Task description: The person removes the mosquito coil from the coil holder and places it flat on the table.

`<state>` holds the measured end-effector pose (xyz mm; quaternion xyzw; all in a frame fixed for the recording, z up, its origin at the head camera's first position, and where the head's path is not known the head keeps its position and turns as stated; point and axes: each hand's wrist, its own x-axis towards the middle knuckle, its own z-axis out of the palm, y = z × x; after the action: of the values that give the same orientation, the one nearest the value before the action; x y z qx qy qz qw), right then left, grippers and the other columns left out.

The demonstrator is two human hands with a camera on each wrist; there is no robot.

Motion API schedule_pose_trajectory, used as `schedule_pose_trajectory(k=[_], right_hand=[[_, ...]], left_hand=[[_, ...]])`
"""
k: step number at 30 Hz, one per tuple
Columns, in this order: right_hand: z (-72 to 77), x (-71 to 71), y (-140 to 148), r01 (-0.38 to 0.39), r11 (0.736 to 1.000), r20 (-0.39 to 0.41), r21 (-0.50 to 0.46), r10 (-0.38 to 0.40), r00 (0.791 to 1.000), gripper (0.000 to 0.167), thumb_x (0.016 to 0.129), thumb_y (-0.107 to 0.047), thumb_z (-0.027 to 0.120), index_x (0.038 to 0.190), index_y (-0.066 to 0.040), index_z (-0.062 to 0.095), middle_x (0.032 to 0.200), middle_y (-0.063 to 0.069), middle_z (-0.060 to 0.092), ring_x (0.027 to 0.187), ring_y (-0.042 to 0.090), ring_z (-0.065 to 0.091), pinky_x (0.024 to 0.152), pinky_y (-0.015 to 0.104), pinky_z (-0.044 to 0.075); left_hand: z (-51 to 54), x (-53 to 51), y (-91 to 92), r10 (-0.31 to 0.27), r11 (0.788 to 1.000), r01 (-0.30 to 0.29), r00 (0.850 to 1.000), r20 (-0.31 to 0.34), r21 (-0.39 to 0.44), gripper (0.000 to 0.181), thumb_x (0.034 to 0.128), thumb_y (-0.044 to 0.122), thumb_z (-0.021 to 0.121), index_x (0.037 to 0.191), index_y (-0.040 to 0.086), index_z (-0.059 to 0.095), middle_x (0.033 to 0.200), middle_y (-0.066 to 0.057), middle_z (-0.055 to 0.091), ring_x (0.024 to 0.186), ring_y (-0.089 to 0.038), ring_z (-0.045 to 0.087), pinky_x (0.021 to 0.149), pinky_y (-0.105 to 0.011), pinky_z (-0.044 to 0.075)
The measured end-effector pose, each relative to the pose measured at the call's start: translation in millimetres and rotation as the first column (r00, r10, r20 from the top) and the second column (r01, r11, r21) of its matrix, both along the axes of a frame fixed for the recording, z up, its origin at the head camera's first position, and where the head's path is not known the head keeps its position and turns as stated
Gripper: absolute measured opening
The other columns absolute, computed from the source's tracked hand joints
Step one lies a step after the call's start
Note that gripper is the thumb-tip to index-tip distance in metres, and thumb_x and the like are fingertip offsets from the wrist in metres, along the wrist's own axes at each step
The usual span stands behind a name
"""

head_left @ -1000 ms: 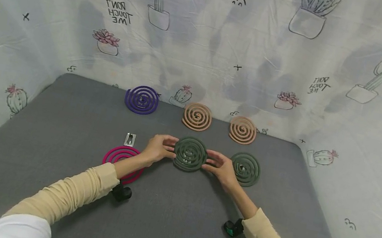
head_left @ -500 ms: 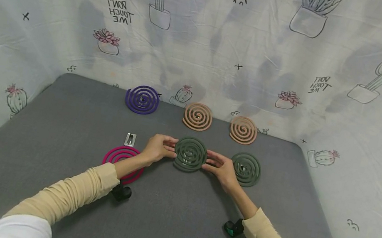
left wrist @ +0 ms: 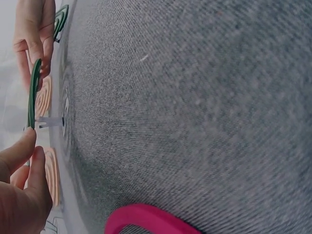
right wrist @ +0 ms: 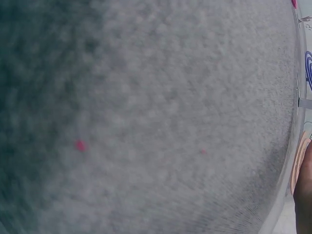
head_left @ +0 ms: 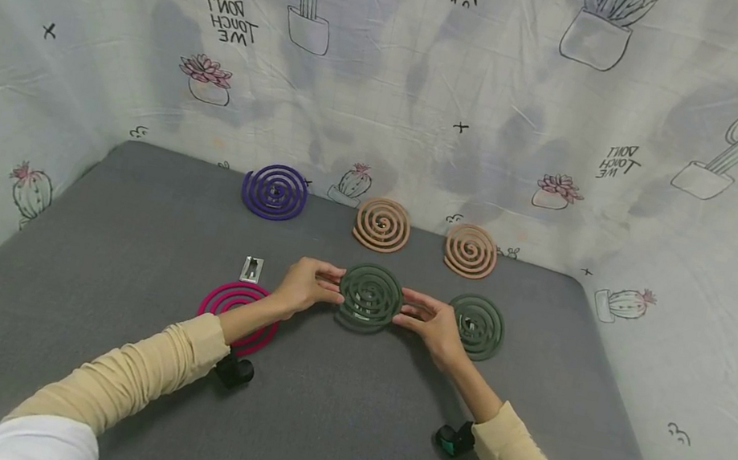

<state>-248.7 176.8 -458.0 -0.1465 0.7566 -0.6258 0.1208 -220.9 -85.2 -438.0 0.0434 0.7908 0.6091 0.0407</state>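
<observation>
Both hands hold a dark green mosquito coil (head_left: 372, 273) by its opposite edges, raised level above the table. My left hand (head_left: 306, 286) pinches the left edge between thumb and fingers, and my right hand (head_left: 435, 329) pinches the right edge. In the left wrist view the coil (left wrist: 32, 97) appears edge-on, with the upright of a small metal stand (left wrist: 51, 121) beneath its middle. Whether upright and coil touch, I cannot tell. A second green coil (head_left: 491, 331) sits just right of my right hand. The right wrist view catches only part of the right hand (right wrist: 304, 190).
A pink coil (head_left: 227, 289) lies under my left forearm, near a bare metal stand (head_left: 251, 270). Along the back edge are a purple coil (head_left: 249, 190) and two tan coils (head_left: 361, 222), (head_left: 451, 249). A cactus-print cloth (head_left: 397, 64) hangs behind the grey table (head_left: 343, 429).
The held green coil and the right hand have shifted very slightly to the right. Both hands keep their pinch on it, and the other coils stay where they were.
</observation>
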Motion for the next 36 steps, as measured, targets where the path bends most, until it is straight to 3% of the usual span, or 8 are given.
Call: schedule_pose_trajectory(k=[7, 19, 28, 36], right_hand=[[4.2, 1.6, -0.1, -0.008, 1.0, -0.008, -0.01, 0.008, 1.0, 0.056, 0.077, 0.008, 0.074, 0.129, 0.008, 0.055, 0.132, 0.024, 0.054, 0.097, 0.009, 0.063, 0.08, 0.022, 0.054], [10.2, 3.3, 3.1, -0.043, 0.998, -0.012, 0.042, 0.044, 0.999, 0.054, 0.078, 0.003, 0.075, 0.129, 0.005, 0.057, 0.131, 0.022, 0.056, 0.104, 0.022, 0.062, 0.078, 0.023, 0.055], [10.7, 2.6, 6.2, -0.086, 0.996, 0.012, -0.017, 0.086, 0.996, 0.059, 0.076, 0.008, 0.075, 0.131, 0.007, 0.053, 0.12, 0.026, 0.057, 0.096, 0.011, 0.062, 0.086, 0.03, 0.054], [13.2, 1.9, 7.4, -0.098, 0.995, 0.001, 0.004, 0.098, 0.995, 0.06, 0.076, 0.005, 0.077, 0.132, 0.003, 0.054, 0.117, 0.024, 0.057, 0.094, 0.011, 0.061, 0.086, 0.029, 0.055]], left_hand=[[2.0, 1.6, -0.1, -0.001, 0.999, 0.001, 1.0, 0.001, 0.045, 0.044, 0.0757, -0.011, 0.074, 0.117, -0.014, 0.061, 0.115, -0.028, 0.063, 0.096, -0.035, 0.067, 0.078, -0.03, 0.057], [0.8, 1.9, -4.5, -0.04, 0.992, 0.042, 0.999, -0.024, 0.121, 0.044, 0.0731, -0.014, 0.075, 0.114, -0.018, 0.06, 0.108, -0.03, 0.064, 0.091, -0.034, 0.068, 0.075, -0.026, 0.057], [3.2, 3.9, -5.4, -0.048, 0.997, 0.049, 0.999, -0.025, 0.052, 0.046, 0.0731, -0.007, 0.079, 0.115, -0.013, 0.061, 0.103, -0.026, 0.066, 0.09, -0.03, 0.068, 0.075, -0.029, 0.057], [3.3, 3.5, -9.3, -0.115, 0.993, 0.115, 0.993, -0.031, -0.023, 0.055, 0.0781, 0.0, 0.077, 0.128, -0.009, 0.055, 0.108, -0.024, 0.064, 0.092, -0.029, 0.068, 0.071, -0.027, 0.055]])
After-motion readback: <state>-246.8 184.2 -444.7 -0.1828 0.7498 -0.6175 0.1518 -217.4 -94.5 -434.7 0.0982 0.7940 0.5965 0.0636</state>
